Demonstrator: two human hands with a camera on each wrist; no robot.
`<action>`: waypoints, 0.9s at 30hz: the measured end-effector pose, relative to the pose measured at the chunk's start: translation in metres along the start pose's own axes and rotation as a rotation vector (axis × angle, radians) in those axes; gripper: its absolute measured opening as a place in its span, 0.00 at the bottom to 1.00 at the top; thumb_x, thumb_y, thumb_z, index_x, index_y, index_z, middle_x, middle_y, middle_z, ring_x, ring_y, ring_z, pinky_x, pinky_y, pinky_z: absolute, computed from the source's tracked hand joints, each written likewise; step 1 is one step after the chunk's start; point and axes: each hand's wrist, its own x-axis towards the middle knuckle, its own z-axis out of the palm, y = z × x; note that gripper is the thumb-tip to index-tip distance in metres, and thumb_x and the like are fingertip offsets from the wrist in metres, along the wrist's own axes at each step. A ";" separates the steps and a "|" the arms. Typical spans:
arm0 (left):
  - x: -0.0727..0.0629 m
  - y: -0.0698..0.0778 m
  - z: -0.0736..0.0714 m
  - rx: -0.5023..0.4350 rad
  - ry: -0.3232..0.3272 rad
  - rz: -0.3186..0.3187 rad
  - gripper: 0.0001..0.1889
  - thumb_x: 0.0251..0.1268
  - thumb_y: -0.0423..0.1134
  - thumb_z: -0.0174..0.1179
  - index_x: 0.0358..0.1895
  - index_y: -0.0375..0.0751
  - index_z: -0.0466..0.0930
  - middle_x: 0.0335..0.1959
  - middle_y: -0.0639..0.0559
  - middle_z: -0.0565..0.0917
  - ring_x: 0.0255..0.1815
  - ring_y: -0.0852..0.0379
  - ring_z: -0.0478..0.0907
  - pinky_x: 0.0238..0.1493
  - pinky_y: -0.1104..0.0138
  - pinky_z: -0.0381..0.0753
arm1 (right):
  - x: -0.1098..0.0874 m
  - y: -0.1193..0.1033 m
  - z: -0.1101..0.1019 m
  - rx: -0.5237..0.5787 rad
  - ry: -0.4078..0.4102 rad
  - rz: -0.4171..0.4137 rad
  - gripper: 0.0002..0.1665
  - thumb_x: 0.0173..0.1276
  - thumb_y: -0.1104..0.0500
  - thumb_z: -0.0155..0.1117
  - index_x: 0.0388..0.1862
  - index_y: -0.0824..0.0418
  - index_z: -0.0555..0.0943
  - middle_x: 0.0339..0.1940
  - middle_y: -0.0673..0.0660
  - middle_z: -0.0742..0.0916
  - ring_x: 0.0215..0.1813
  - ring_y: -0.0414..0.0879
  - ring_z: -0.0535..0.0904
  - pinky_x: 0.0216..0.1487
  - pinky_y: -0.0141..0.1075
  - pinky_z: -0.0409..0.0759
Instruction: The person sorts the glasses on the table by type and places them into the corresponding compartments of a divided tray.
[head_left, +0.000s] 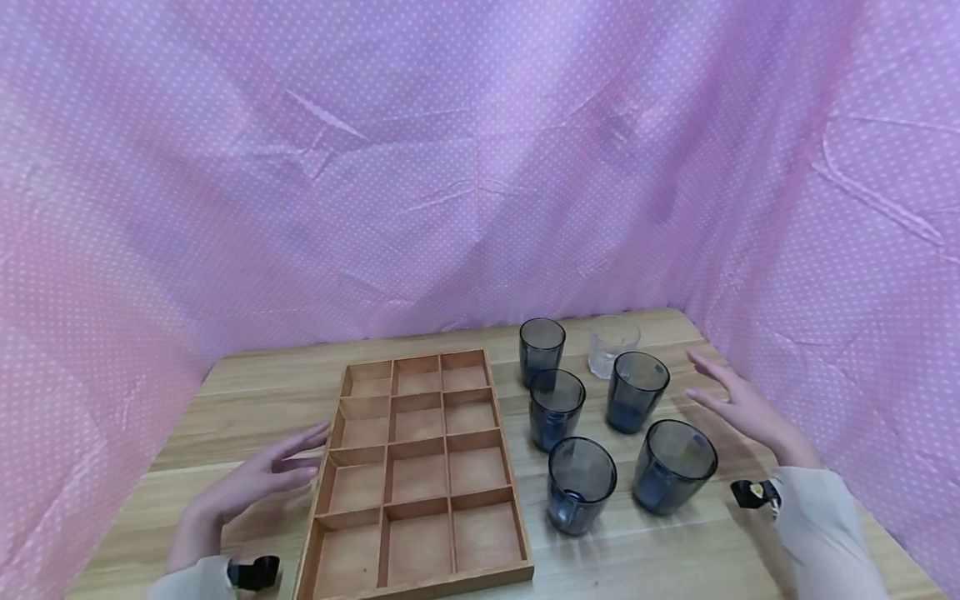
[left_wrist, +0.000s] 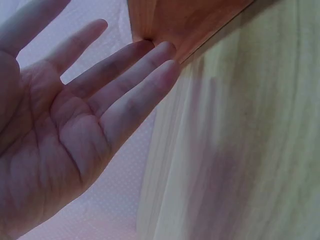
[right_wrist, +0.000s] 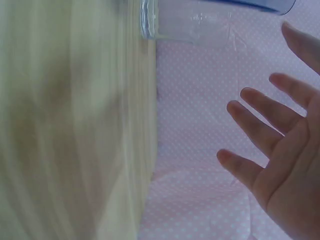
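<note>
My left hand (head_left: pixel 258 475) is beside the left edge of a wooden tray divided into square compartments (head_left: pixel 417 471), its fingers extended. In the left wrist view, the fingertips (left_wrist: pixel 167 77) come right up to the tray's wooden side (left_wrist: pixel 175 25). Off to the right, my right hand (head_left: pixel 753 414) is held with fingers spread, holding nothing. Nearest to it are two smoky grey-blue glasses, one toward the back (head_left: pixel 633 400) and one in front (head_left: pixel 667 475). The right wrist view shows its fingers (right_wrist: pixel 255 125) apart from a clear glass (right_wrist: pixel 192 25).
Left of those two, a column of similar dark tumblers stands upright: front (head_left: pixel 577 492), middle (head_left: pixel 555 412) and back (head_left: pixel 540 354). A clear glass (head_left: pixel 603 360) is at the back. Pink dotted cloth (head_left: pixel 450 208) surrounds the wooden table (head_left: pixel 262 387) at the back and sides.
</note>
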 end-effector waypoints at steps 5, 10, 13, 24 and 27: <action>0.001 -0.002 0.006 0.007 0.008 -0.010 0.36 0.73 0.35 0.51 0.77 0.32 0.42 0.75 0.24 0.43 0.60 0.79 0.69 0.56 0.68 0.79 | -0.008 0.003 0.004 0.200 0.085 -0.090 0.32 0.73 0.65 0.55 0.72 0.73 0.60 0.61 0.34 0.78 0.55 0.15 0.68 0.52 0.16 0.71; 0.001 -0.001 0.014 0.078 0.060 0.002 0.36 0.71 0.36 0.55 0.75 0.29 0.47 0.73 0.21 0.48 0.65 0.38 0.71 0.53 0.70 0.80 | -0.018 0.002 0.004 0.297 0.142 -0.093 0.29 0.73 0.67 0.53 0.70 0.74 0.63 0.54 0.23 0.76 0.54 0.17 0.73 0.51 0.12 0.69; 0.001 0.000 0.018 0.111 0.094 0.005 0.35 0.70 0.36 0.56 0.74 0.28 0.50 0.73 0.21 0.49 0.63 0.20 0.64 0.52 0.68 0.81 | -0.023 -0.003 0.003 0.279 0.178 -0.064 0.27 0.73 0.66 0.54 0.69 0.72 0.65 0.53 0.24 0.77 0.53 0.16 0.73 0.51 0.11 0.68; 0.001 0.001 0.027 0.032 0.157 -0.073 0.36 0.70 0.37 0.56 0.74 0.29 0.50 0.71 0.17 0.50 0.64 0.19 0.61 0.50 0.60 0.83 | -0.036 -0.029 0.003 0.280 0.185 -0.048 0.27 0.72 0.67 0.55 0.68 0.71 0.67 0.54 0.25 0.79 0.53 0.18 0.74 0.51 0.12 0.69; 0.001 0.001 0.030 0.042 0.181 -0.073 0.35 0.70 0.37 0.56 0.74 0.29 0.51 0.70 0.17 0.52 0.64 0.19 0.63 0.49 0.61 0.83 | -0.038 -0.038 0.004 0.283 0.178 -0.059 0.27 0.72 0.67 0.55 0.68 0.71 0.67 0.54 0.26 0.79 0.54 0.18 0.74 0.52 0.12 0.69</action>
